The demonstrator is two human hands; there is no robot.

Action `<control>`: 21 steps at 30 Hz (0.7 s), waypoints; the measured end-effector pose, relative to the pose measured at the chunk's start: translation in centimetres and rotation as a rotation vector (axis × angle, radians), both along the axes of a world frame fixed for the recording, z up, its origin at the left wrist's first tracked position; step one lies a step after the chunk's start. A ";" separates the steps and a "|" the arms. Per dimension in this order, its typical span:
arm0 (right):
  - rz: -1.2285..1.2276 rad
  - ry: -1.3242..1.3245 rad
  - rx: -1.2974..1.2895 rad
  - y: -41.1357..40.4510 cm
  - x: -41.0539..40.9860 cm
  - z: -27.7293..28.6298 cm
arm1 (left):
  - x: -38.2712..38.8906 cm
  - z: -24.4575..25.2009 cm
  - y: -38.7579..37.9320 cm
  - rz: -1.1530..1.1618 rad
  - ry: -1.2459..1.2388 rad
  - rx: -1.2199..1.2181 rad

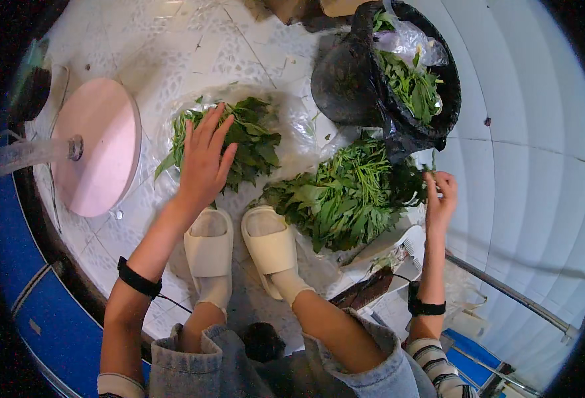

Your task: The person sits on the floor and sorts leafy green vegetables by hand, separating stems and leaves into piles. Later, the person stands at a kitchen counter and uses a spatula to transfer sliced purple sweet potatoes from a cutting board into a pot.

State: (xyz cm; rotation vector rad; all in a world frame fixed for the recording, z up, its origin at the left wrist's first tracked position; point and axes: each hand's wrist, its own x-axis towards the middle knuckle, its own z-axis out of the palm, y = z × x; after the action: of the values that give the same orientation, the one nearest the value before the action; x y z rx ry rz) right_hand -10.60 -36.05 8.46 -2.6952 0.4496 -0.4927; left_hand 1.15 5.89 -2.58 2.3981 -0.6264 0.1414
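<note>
My left hand (205,151) rests palm down on a smaller pile of leafy greens (250,144), fingers spread. Clear plastic (295,119) lies beneath that pile on the tiled floor. Out to the right, my right hand (440,196) pinches a dark green leafy sprig (412,181) beside a larger heap of greens (347,194). Leaves and stems overlap in this heap, and some dark leaves blur together near my right fingers. Just beyond it stands a bin lined with a black bag (347,82), holding discarded greens (412,89) and crumpled clear plastic (412,42).
A round pink base with a clear post (96,149) stands at left. My feet in cream slides (213,253) are between the piles. A white dustpan (409,253) with scraps lies at right, near a metal rail (511,293). Blue panels (48,308) edge the left.
</note>
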 end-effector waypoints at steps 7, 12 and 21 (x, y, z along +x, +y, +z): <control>-0.316 -0.522 0.111 -3.6 -1.0 4.3 | 0.2 0.5 -0.6 -0.016 -0.004 -0.066; -0.389 -0.393 0.642 2.7 0.8 5.6 | -0.3 1.8 -1.1 -0.053 0.064 -0.242; 0.016 0.341 1.429 15.9 1.6 0.5 | -2.4 7.3 -7.0 -0.339 1.034 -0.837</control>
State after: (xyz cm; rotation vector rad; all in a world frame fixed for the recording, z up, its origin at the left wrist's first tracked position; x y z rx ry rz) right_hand -8.98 -20.14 8.92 -1.3598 0.5569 0.2725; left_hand -1.28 -1.08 4.71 1.2573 -0.3358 -0.7787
